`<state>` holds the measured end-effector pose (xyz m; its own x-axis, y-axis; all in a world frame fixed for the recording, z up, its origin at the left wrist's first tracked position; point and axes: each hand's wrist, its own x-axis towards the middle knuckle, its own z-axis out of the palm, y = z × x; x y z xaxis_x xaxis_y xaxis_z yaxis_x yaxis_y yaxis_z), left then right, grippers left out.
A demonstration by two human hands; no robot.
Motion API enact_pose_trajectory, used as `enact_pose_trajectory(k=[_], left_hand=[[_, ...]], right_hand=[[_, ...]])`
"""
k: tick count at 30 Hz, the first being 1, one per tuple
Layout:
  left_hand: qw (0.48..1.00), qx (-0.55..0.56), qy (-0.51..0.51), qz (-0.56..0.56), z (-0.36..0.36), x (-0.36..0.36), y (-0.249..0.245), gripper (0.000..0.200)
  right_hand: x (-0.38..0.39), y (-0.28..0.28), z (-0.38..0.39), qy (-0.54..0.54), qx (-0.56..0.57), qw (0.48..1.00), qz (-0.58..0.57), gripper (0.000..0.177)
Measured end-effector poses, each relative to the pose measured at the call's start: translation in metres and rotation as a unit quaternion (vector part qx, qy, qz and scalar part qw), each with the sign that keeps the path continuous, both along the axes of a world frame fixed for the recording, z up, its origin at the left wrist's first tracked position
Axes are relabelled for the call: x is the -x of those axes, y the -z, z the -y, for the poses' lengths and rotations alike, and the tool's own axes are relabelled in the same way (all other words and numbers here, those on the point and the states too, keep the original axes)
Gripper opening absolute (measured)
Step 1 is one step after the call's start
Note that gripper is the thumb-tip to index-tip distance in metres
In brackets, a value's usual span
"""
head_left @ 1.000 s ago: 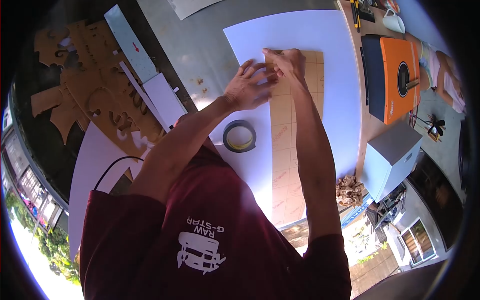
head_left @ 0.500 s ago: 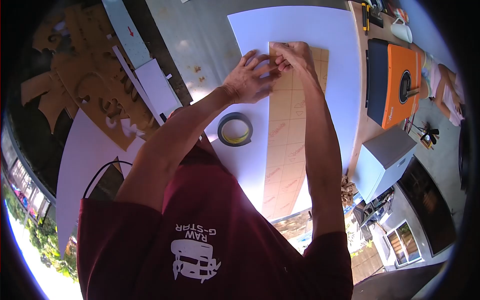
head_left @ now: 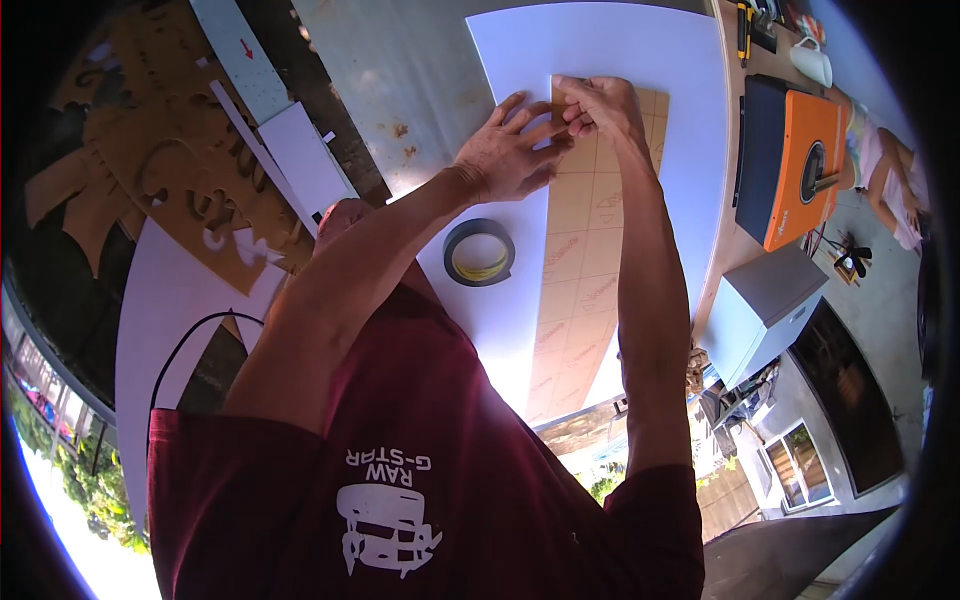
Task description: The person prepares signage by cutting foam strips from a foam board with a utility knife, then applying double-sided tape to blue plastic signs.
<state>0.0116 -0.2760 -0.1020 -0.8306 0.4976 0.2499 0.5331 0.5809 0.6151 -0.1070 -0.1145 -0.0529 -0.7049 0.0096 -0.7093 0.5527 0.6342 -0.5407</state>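
Observation:
A long brown paper-faced strip with red printed lettering and grid lines lies on a large white sheet. My right hand is closed in a pinch at the strip's far left corner, thumb and forefinger together, the other fingers curled under. Beside it my left hand has its fingers spread, the tips reaching over the strip's left edge close to the right hand's fingers. A roll of dark grey tape rests flat on the white sheet, left of the strip and nearer my body.
An orange and black box-shaped device and a grey box stand at the right. Beyond them are a white mug and a yellow cutter. Brown cut-out sheets lie at the left. Another person is at the far right.
The view has shifted slightly, so the strip, tape and both hands appear a little further right and up. Both hands keep to the same corner of the strip.

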Motion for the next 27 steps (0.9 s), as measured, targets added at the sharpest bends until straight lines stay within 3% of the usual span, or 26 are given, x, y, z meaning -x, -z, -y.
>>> enact_pose_trajectory(k=[15, 21, 27], left_hand=[[0.999, -0.024, 0.003, 0.023, 0.002, 0.002, -0.001, 0.042], [0.999, -0.020, 0.004, 0.026, 0.001, 0.003, -0.001, 0.041], [0.999, -0.025, -0.003, 0.027, 0.000, 0.002, -0.002, 0.040]], right_hand=[[0.002, 0.003, -0.002, 0.005, 0.008, 1.000, 0.018, 0.050], [0.003, -0.002, 0.008, 0.019, -0.003, 1.000, 0.023, 0.033], [0.002, 0.002, 0.004, 0.024, 0.035, 0.999, 0.022, 0.030]])
